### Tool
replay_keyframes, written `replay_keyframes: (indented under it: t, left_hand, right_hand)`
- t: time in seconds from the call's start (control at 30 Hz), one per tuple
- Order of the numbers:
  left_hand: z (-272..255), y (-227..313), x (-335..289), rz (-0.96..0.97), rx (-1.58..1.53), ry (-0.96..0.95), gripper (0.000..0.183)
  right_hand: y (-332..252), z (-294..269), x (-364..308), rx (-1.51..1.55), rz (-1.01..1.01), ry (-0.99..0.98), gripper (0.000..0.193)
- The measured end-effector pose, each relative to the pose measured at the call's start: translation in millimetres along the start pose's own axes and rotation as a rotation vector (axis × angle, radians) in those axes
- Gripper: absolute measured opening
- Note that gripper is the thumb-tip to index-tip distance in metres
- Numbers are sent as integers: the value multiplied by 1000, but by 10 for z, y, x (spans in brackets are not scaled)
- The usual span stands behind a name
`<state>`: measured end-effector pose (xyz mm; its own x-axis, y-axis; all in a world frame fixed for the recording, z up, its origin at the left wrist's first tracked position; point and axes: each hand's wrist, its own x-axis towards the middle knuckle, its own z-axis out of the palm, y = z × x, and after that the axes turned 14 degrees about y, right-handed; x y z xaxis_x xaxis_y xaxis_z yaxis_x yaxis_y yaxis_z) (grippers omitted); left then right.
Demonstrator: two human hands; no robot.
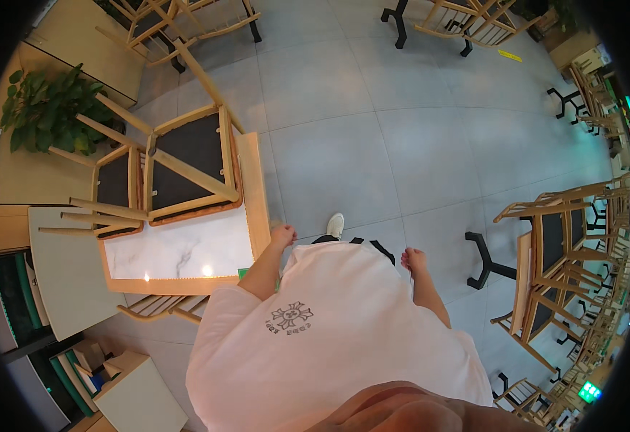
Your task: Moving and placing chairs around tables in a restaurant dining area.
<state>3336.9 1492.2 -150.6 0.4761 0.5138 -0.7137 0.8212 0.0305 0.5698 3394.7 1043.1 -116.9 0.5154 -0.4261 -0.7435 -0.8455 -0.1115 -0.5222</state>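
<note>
My left hand (283, 235) hangs beside the right-hand edge of a wooden-rimmed table (258, 194), its fingers curled in. Nothing shows in it, and I cannot tell whether it touches the rim. On that table's white marbled top, two wooden chairs (194, 164) rest upside down, legs in the air. My right hand (413, 259) is out to the other side of my body, over the grey floor. Its fingers are also curled, with no object visible in them. Between the hands, a white shoe (336, 225) shows below the hem of my white T-shirt (351, 295).
Grey floor tiles (329, 151) stretch ahead. On the right stand more tables with upturned chairs (556, 234) and a black table foot (482, 263). Others (466, 21) stand far ahead. A leafy plant (55, 108) and an open cabinet door (77, 273) are at left.
</note>
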Motion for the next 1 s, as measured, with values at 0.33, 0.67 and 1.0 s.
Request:
replay_keyframes:
  t: [0.33, 0.67, 1.0]
  left_hand:
    - [-141, 415, 344, -80, -223, 130, 20]
    - [306, -492, 702, 20, -353, 258, 23]
    - [482, -287, 1331, 343, 528, 341, 27]
  right_hand:
    - [-965, 729, 423, -386, -149, -107, 21]
    - [-2386, 1558, 1210, -865, -391, -189, 25]
    - [-4710, 3482, 1521, -585, -363, -407, 22]
